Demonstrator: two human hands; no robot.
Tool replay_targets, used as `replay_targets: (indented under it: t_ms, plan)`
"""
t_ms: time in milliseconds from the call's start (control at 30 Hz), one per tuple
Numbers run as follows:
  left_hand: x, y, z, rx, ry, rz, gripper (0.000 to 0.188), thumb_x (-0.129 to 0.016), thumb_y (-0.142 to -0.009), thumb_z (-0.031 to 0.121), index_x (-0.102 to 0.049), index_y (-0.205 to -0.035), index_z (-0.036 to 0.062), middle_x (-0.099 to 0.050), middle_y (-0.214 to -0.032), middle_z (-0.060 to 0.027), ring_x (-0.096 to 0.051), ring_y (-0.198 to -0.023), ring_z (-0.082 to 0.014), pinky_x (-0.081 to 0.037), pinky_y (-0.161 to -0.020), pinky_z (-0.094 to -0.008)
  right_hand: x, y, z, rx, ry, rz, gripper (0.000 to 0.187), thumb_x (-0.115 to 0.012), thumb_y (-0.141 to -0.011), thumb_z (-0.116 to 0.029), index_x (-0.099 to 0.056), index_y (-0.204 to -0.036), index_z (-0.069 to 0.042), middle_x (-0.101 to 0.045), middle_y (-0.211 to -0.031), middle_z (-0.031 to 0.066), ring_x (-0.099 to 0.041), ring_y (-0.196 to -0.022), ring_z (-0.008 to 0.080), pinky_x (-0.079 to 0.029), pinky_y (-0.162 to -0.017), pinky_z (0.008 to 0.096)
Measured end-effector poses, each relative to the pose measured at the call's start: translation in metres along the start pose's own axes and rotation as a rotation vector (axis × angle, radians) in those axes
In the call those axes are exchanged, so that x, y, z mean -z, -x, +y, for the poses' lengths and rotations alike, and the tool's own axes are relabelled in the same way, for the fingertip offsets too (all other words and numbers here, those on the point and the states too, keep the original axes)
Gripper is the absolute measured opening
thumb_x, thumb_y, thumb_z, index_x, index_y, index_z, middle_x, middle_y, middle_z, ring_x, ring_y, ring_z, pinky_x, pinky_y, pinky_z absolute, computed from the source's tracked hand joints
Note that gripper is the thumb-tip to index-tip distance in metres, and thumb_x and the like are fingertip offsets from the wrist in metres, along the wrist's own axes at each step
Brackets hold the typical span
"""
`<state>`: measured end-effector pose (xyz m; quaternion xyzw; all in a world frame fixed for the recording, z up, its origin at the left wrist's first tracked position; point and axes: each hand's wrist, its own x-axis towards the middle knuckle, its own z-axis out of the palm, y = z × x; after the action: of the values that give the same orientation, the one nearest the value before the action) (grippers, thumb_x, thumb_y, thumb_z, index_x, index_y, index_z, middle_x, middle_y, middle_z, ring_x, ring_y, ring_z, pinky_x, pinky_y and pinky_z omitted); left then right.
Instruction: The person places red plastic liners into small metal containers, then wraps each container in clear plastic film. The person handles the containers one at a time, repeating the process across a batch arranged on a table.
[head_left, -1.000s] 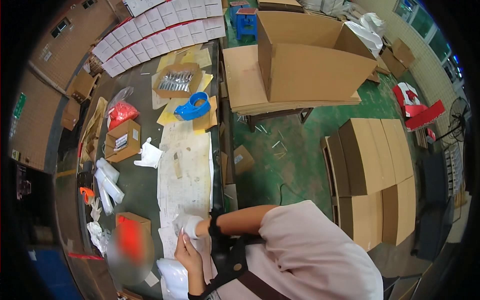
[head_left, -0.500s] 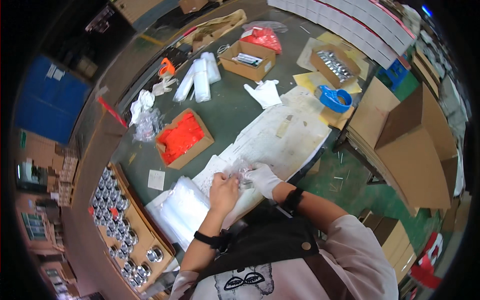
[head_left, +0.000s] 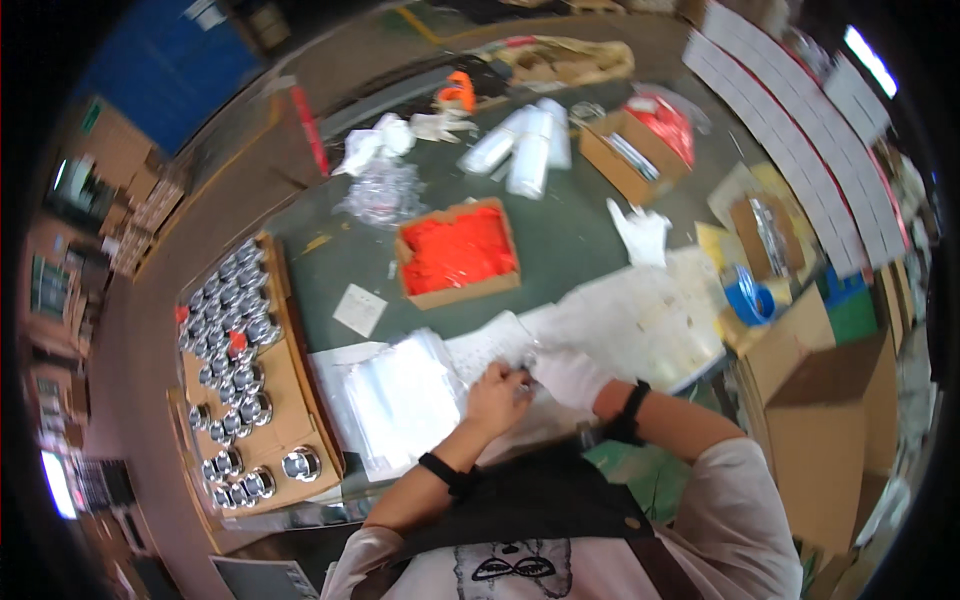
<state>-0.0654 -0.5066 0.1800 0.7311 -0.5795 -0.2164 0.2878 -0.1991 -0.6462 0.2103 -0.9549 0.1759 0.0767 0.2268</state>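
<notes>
My bare left hand point(head_left: 497, 397) is closed, its fingers curled at the near edge of the table. Against its fingertips works my right hand point(head_left: 570, 378), in a white glove and smeared by motion, its fingers drawn together. Between the two hands is a small shiny piece, too blurred and covered to name. Just left of my left hand lies a stack of clear plastic bags point(head_left: 405, 400). Beneath the hands are paper sheets point(head_left: 490, 340). Beyond them stands an open cardboard box point(head_left: 462, 298) filled with red plastic packets point(head_left: 460, 248).
On the left, a cardboard-lined tray point(head_left: 285, 405) carries many chrome round parts point(head_left: 235, 290). Farther back are rolled plastic bags point(head_left: 533, 150), crumpled clear plastic point(head_left: 384, 192), a white glove point(head_left: 640, 233) and a small box point(head_left: 632, 155). A blue tape dispenser point(head_left: 748, 298) and large carton point(head_left: 825, 420) stand right.
My view has swung left, so the table's things sit farther right and more of the tray shows. The crumpled clear plastic seen between my hands is now mostly hidden.
</notes>
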Motion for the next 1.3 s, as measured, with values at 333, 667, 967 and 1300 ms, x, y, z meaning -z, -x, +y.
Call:
replay_targets:
  t_ms: [333, 667, 967, 1300]
  plan:
    - [0.135, 0.074, -0.084, 0.566, 0.084, 0.354, 0.023, -0.063, -0.090, 0.023, -0.060, -0.098, 0.0017, -0.059, -0.093, -0.0161, -0.062, -0.077, -0.0295, -0.051, -0.067, -0.0365, 0.139, -0.254, -0.089, 0.111, -0.246, 0.467, 0.029, -0.059, -0.087, -0.023, -0.064, -0.106, -0.001, -0.064, -0.105, 0.0223, -0.062, -0.096, 0.0378, -0.049, -0.087, 0.0443]
    - [0.069, 0.063, -0.126, 0.608, -0.007, 0.198, 0.032, -0.071, -0.080, 0.035, -0.063, -0.083, 0.0045, -0.063, -0.083, -0.0144, -0.064, -0.069, -0.0324, -0.052, -0.060, -0.0397, 0.122, -0.482, -0.043, -0.368, -0.164, 0.344, 0.049, -0.039, -0.095, -0.042, -0.063, -0.113, -0.003, -0.059, -0.120, 0.0250, -0.054, -0.115, 0.0406, -0.045, -0.095, 0.0455]
    - [0.145, 0.077, -0.094, 0.571, 0.656, 0.581, 0.011, -0.067, -0.090, 0.011, -0.065, -0.092, 0.0002, -0.061, -0.080, -0.0038, -0.051, -0.064, -0.0082, -0.044, -0.058, -0.0242, 0.032, -0.175, -0.155, 0.156, -0.478, -0.226, 0.030, -0.062, -0.087, -0.030, -0.070, -0.095, -0.002, -0.067, -0.077, 0.0130, -0.066, -0.075, 0.0280, -0.051, -0.071, 0.0378]
    - [0.230, 0.183, -0.085, 0.535, 1.060, 0.892, 0.024, -0.057, -0.096, 0.014, -0.059, -0.117, 0.0024, -0.061, -0.093, -0.0023, -0.057, -0.080, -0.0093, -0.049, -0.072, -0.0245, 0.023, -0.218, -0.312, 0.273, -1.077, -0.556, 0.022, -0.062, -0.092, -0.021, -0.067, -0.096, 0.000, -0.060, -0.073, -0.0013, -0.056, -0.065, 0.0066, -0.046, -0.058, 0.0239]
